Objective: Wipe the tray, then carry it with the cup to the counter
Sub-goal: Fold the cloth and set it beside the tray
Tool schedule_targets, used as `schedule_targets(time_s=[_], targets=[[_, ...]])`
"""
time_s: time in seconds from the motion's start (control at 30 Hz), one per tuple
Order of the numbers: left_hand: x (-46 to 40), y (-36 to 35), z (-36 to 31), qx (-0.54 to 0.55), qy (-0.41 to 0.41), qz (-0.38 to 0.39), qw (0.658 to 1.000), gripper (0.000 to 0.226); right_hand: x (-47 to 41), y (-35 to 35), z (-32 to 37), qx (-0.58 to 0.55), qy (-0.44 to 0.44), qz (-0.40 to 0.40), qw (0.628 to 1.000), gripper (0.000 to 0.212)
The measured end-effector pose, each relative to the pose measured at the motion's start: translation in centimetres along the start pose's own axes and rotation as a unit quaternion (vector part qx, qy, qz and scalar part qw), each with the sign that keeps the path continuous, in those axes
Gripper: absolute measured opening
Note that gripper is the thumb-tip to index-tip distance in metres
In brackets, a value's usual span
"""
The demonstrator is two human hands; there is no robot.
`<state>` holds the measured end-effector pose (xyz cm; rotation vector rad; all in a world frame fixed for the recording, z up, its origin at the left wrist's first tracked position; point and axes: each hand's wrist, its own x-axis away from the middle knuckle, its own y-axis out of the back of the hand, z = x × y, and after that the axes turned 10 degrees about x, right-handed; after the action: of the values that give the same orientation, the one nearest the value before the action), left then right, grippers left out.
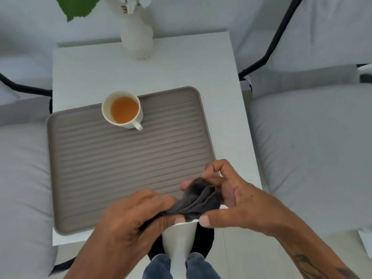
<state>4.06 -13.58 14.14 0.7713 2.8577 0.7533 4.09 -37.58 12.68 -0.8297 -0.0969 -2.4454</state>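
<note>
Nearest the lens, both hands are bunched around a dark grey cloth (198,200) over the tray's near right corner: the left hand (128,216) has its fingers closed on one end, and the right hand (227,192) cradles the other end, thumb out and fingers loosely curled, not clamped tight. The ribbed grey tray (112,158) lies flat on the white table (181,73), and the cup (122,110) stands at the tray's far edge, well filled with an amber drink. That's the danger: a broad sweep of the cloth toward the far side could knock the cup and slop liquid into the grooves, and any tilt while carrying would do the same. Hard to say whether the cloth touches the tray or hangs just above it; the hands cover that corner. A white vase (136,35) at the table's back is cut off at the top.
</note>
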Motion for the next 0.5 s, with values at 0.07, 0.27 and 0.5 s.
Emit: schedule_targets(time_s=[0.07, 0.27, 0.5], targets=[[-0.3, 0.1, -0.8, -0.030, -0.020, 0.021, 0.999, 0.022, 1.1, 0.8, 1.0, 0.061, 0.014, 0.017, 0.998, 0.082], [-2.3, -1.3, -2.3, 0.011, 0.093, 0.101, 0.990, 0.048, 3.8, 4.4, 2.3, 0.402, 0.120, -0.099, 0.903, 0.028], [-11.3, -5.1, -4.8, -0.004, -0.031, -0.051, 0.998, 0.016, 5.0, 10.4, 4.1, 0.405, 0.181, -0.303, 0.844, 0.035]])
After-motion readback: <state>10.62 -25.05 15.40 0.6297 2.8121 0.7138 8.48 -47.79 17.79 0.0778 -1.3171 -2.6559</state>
